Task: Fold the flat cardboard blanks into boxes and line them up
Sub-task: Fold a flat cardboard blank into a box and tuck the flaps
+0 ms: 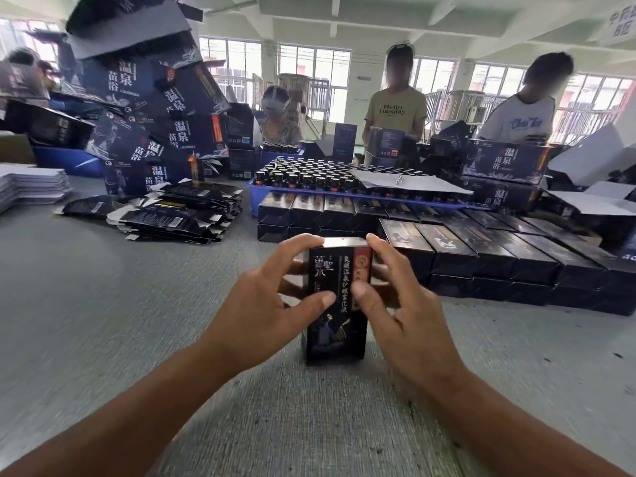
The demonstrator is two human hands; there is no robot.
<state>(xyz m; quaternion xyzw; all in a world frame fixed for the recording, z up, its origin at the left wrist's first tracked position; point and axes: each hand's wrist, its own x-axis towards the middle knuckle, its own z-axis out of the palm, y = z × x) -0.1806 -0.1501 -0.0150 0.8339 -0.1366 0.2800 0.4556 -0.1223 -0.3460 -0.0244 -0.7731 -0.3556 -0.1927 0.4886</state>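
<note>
Both hands curled around upright dark box (335, 301) near middle of bench (86, 304), left hand (265, 304) gripping left side, right hand (399, 304) gripping right side, thumbs pressed on printed front face.

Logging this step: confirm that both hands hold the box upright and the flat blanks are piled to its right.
Wrong side. The head view shows the left hand and right hand holding the box upright, but the flat blanks are piled to its left.
</note>
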